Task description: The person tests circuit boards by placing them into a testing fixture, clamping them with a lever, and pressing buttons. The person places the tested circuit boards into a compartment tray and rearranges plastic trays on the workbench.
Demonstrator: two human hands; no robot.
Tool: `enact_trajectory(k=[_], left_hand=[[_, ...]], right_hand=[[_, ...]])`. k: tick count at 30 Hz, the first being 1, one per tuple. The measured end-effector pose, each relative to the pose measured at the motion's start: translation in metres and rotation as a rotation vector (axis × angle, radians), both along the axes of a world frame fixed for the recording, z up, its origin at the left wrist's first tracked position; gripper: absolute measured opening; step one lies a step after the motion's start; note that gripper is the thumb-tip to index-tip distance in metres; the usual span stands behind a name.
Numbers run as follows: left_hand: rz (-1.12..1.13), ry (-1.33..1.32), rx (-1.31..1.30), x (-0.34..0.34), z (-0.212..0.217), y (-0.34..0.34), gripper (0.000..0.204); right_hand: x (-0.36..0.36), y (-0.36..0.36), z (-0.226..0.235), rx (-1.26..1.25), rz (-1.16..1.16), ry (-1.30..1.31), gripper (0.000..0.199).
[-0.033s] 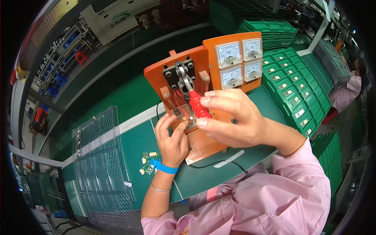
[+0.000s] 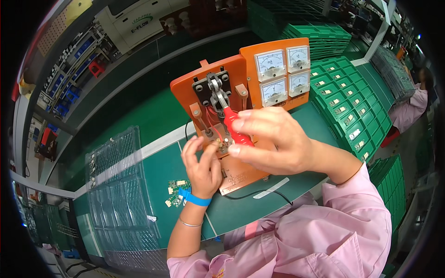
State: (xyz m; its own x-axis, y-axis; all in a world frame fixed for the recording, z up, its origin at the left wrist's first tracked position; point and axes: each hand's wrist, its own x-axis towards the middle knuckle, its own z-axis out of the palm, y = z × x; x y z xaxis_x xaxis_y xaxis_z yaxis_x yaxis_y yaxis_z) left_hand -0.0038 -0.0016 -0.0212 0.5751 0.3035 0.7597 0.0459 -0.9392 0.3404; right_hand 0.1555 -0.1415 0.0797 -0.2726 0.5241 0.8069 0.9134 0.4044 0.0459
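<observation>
An orange test fixture (image 2: 181, 85) stands on the green bench with a metal toggle clamp (image 2: 218, 92) on its upright panel. My right hand (image 2: 278, 143) is closed round the clamp's red handle (image 2: 238, 134), thumb on the near side and fingers over the far side. My left hand (image 2: 204, 164), with a blue wrist strap (image 2: 197, 199), reaches to the fixture's bed. Its index finger and thumb are bent together beside a small pale part (image 2: 219, 142) under the clamp; what they grip is mostly hidden. Red wires (image 2: 214, 125) run down behind the part.
Four-dial meter panel (image 2: 282, 69) adjoins the fixture. Green compartment trays (image 2: 352, 104) with small boards stand at right. Green circuit boards (image 2: 177, 191) lie beside my left wrist, and clear plastic trays (image 2: 120, 199) farther left. A black cable (image 2: 241, 198) crosses the bench front. Another person (image 2: 410, 109) sits far right.
My right thumb and fingers have shifted slightly left on the red handle. The left fingers have moved a little at the fixture's bed. The clamp looks the same.
</observation>
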Motion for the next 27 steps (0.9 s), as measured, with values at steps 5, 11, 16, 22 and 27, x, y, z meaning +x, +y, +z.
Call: enact_trajectory(k=[5,11,16,22,27], left_hand=[[0.155,-0.191,-0.107,-0.011,0.002,0.008,0.035],[0.214,-0.211,-0.155,-0.022,0.017,0.033,0.031],[0.254,0.112,-0.614,-0.101,0.047,0.062,0.029],[0.015,0.626,-0.34,-0.13,-0.005,0.077,0.031],[0.125,0.453,-0.341,-0.12,-0.034,0.085,0.019]], right_hand=[[0.006,0.035,0.036,0.212,0.068,0.069,0.03],[0.04,0.102,0.096,0.184,-0.116,0.332,0.009],[-0.007,0.028,0.045,0.105,-0.274,0.021,0.005],[-0.017,0.017,-0.058,-0.446,-0.39,-0.287,0.005],[-0.013,0.024,-0.08,-0.211,-0.231,-0.162,0.007]])
